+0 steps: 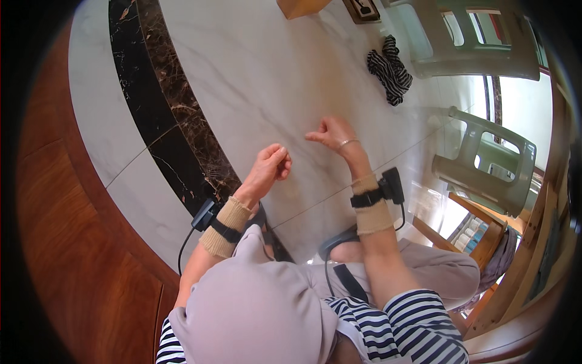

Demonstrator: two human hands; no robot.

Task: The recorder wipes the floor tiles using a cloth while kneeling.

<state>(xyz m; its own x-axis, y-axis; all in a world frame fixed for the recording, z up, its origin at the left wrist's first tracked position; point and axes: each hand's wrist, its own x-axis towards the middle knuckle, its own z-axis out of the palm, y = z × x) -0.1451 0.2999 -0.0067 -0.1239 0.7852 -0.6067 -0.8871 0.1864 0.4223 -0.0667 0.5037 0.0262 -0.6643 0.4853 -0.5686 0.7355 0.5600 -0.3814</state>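
My left hand [273, 166] is raised over the pale marble floor [254, 109], its fingers curled in and the thumb laid along them. No object shows in it. To its right and farther out, my right hand [334, 132] has its thumb extended to the left and its fingers bent. The undersides of those fingers are hidden, so I cannot tell whether something small is in them. The two hands are apart. A bracelet [348, 143] circles the right wrist. Both forearms wear beige cuffs [373, 217] with strapped black devices [392, 185]. Below lie my mauve-clad legs [259, 305].
A black-and-white striped cloth [390, 73] lies crumpled on the floor. Green plastic chairs or stools [489, 159] stand at right, above an open wooden drawer [491, 243] holding several rolls. Reddish-brown wood [86, 255] borders the left. A yellowish box [300, 7] sits at the top.
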